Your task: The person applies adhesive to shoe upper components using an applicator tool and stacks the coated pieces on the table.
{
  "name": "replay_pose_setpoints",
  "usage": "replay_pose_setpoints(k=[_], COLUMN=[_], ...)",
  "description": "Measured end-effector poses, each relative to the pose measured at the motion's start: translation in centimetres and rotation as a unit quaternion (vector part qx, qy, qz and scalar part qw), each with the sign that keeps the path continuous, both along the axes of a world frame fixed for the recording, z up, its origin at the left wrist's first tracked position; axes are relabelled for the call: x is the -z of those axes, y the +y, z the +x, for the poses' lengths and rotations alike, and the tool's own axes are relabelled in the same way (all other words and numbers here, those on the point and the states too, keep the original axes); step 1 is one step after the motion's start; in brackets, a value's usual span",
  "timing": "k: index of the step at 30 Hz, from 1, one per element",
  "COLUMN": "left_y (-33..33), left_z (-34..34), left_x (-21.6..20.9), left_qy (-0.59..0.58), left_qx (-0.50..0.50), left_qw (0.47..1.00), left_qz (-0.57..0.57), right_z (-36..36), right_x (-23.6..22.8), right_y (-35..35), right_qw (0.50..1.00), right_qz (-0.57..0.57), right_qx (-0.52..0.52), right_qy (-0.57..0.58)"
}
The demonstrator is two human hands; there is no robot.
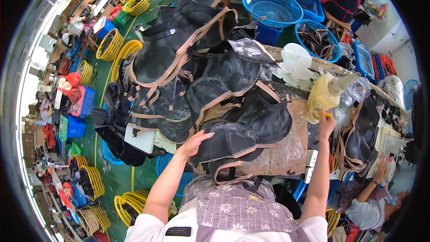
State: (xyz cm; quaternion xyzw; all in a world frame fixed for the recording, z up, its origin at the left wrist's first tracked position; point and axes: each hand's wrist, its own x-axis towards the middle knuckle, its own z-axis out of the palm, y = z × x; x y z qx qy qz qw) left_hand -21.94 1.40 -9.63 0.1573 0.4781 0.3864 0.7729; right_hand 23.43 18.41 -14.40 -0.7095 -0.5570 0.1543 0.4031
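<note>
Your left hand (195, 144) lies at the left end of a black moulded cup piece (226, 141), fingers stretched over its edge; whether the thumb closes on it from below you cannot tell from this angle. That piece, edged in tan zigzag trim, sits right in front of you on the near side of the bench, partly over a brown cardboard sheet (275, 159) under clear film. Your right hand (326, 127) is off to the right, fingers bent in at the near end of a translucent yellow container (322, 94) with a grey, tapering spout; the fingers are narrow together, but you cannot tell if they grip it or only touch it. Just past the container lie white round sheets (296, 62), with crumpled clear plastic (356, 93) on its right. Beyond your left hand rises a loose heap of similar black pieces (156, 60), some smeared whitish. Farther off stand a round blue basin (275, 9) and yellow baskets (110, 45) on the green floor (148, 9), while a co-worker in a light blue sleeve (363, 210) sits at your lower right
</note>
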Motion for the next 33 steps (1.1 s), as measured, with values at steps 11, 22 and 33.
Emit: replay_pose_setpoints(k=[11,22,33], left_y=[-0.4,-0.2,-0.4], left_z=[-1.6,-1.5,-1.6], left_x=[1.8,1.7,-0.3], left_qy=[0.014,-0.026,-0.114], left_qx=[0.0,-0.025,-0.03], left_qw=[1.0,0.999,0.992], left_qz=[-0.008,-0.016,-0.052], right_z=[-24.3,-26.0,-21.5], right_x=[-7.1,-5.2,-5.7], right_y=[-11.5,-16.6,-15.9], right_qw=[0.829,0.835,0.863], right_qz=[-0.121,0.009,-0.17], right_qx=[-0.284,-0.532,-0.349], right_qy=[0.466,0.141,0.324])
